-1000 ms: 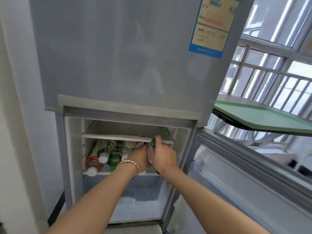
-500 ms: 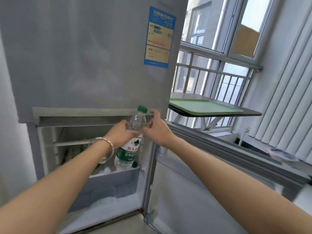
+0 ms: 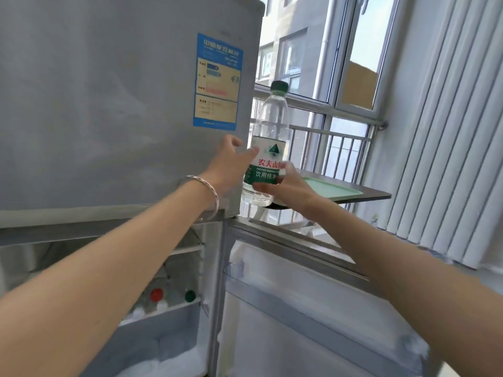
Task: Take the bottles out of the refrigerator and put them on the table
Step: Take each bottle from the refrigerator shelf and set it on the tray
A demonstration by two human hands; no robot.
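On the bottle (image 3: 268,144): 农夫山 (below, 饮用纯, partly covered); refrigerator sticker (image 3: 217,81) blurred.

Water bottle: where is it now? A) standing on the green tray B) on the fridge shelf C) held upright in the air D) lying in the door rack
C: the right hand has its grip round the water bottle at the label, upright, not set down on the green tray.
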